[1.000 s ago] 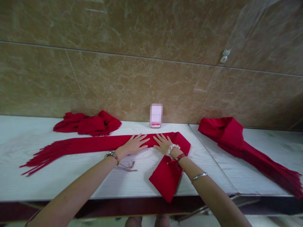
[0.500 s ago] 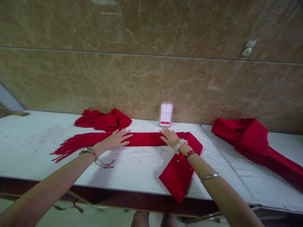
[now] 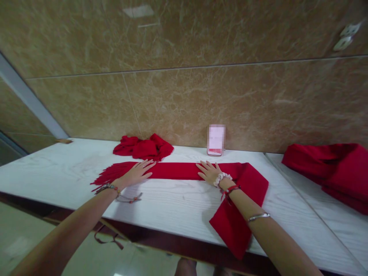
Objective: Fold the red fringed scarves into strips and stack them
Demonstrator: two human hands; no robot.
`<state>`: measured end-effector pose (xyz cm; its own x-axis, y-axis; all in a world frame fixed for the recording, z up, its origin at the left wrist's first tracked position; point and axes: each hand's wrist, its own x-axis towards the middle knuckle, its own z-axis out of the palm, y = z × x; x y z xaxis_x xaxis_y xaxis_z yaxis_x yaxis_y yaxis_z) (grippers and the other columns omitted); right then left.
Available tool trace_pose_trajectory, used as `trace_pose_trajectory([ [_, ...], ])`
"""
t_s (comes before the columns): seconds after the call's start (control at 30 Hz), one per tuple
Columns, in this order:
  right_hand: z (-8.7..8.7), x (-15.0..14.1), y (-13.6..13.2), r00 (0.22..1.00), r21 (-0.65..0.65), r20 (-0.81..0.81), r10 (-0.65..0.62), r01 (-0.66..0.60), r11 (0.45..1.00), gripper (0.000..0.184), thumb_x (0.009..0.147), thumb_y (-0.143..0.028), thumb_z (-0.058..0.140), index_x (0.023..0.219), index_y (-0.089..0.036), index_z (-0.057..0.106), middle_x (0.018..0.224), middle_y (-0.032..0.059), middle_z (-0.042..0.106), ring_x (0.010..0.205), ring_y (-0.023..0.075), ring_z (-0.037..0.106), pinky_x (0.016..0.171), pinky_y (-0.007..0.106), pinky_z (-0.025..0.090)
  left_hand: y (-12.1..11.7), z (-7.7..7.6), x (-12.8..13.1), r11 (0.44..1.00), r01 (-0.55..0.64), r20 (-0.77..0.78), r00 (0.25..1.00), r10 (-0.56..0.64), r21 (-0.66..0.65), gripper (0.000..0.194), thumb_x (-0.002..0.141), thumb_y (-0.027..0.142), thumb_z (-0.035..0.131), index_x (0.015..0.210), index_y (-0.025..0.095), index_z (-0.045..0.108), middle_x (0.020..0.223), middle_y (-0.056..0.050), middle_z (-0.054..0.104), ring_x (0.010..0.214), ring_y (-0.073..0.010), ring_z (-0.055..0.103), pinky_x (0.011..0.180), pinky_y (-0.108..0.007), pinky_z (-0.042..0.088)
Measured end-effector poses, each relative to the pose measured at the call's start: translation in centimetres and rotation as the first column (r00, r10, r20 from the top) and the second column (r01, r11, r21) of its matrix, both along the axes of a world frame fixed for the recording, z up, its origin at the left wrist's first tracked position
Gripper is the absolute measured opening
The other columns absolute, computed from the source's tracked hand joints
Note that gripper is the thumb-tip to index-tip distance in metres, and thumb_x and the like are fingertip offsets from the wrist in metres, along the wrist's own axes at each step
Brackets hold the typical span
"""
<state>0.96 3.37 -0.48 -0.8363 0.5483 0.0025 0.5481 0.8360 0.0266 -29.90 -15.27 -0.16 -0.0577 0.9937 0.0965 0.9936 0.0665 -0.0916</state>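
A red fringed scarf [image 3: 175,171] lies in a long flat strip along the white table, its fringe at the left. On the right it bends toward me, and a wide end hangs over the front edge. My left hand [image 3: 138,173] rests flat on the strip near the fringe, fingers spread. My right hand [image 3: 209,172] lies on the strip farther right, just before the bend, its fingers also spread. My right forearm passes above the bent part and hides some of it.
Behind the strip sits a crumpled red cloth [image 3: 143,147]. A phone [image 3: 216,140] leans upright against the brown marbled wall [image 3: 184,103]. More folded red fabric [image 3: 333,172] lies at the right, past a seam in the white table [image 3: 175,207]. A wall socket [image 3: 346,37] is at upper right.
The view has turned to the left, so the things on the table appear farther right. My left hand sits slightly closer to the fringe. Both hands stay flat on the scarf.
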Motion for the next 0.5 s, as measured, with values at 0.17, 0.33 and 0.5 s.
trace_pose_trajectory([
  [0.17, -0.1, -0.1, 0.2, 1.000, 0.025, 0.011, 0.021, -0.021, 0.999, 0.047, 0.088, -0.041, 0.027, 0.135, -0.030, 0.026, 0.141, 0.0057, 0.028, 0.127, 0.0289, 0.025, 0.096, 0.058, 0.023, -1.1, 1.7, -2.0, 0.988, -0.126, 0.063, 0.989, 0.132, -0.085, 0.051, 0.083, 0.041, 0.035, 0.127, 0.015, 0.040, 0.130, -0.011, 0.043, 0.115, -0.0222, 0.041, 0.096, -0.032, 0.030],
  [0.33, -0.1, -0.4, 0.2, 1.000, 0.012, 0.031, -0.006, 0.006, 1.000, 0.047, 0.088, -0.039, 0.028, 0.135, -0.031, 0.025, 0.142, 0.0045, 0.026, 0.127, 0.0280, 0.025, 0.096, 0.057, 0.023, -0.5, 4.9, -3.3, 0.942, -0.229, 0.107, 0.959, 0.261, -0.245, 0.055, 0.075, 0.046, 0.045, 0.117, 0.011, 0.051, 0.117, -0.013, 0.053, 0.105, -0.0255, 0.049, 0.091, -0.031, 0.034],
  [0.5, 0.3, -0.4, -0.1, 0.999, -0.006, 0.040, -0.032, 0.032, 0.999, 0.047, 0.088, -0.038, 0.028, 0.135, -0.031, 0.025, 0.142, 0.0032, 0.025, 0.128, 0.0266, 0.024, 0.097, 0.056, 0.023, 0.3, 7.2, -4.3, 0.913, -0.207, 0.150, 0.950, 0.273, -0.351, 0.047, 0.060, 0.041, 0.057, 0.097, 0.012, 0.062, 0.104, -0.010, 0.059, 0.096, -0.0257, 0.053, 0.084, -0.028, 0.038],
])
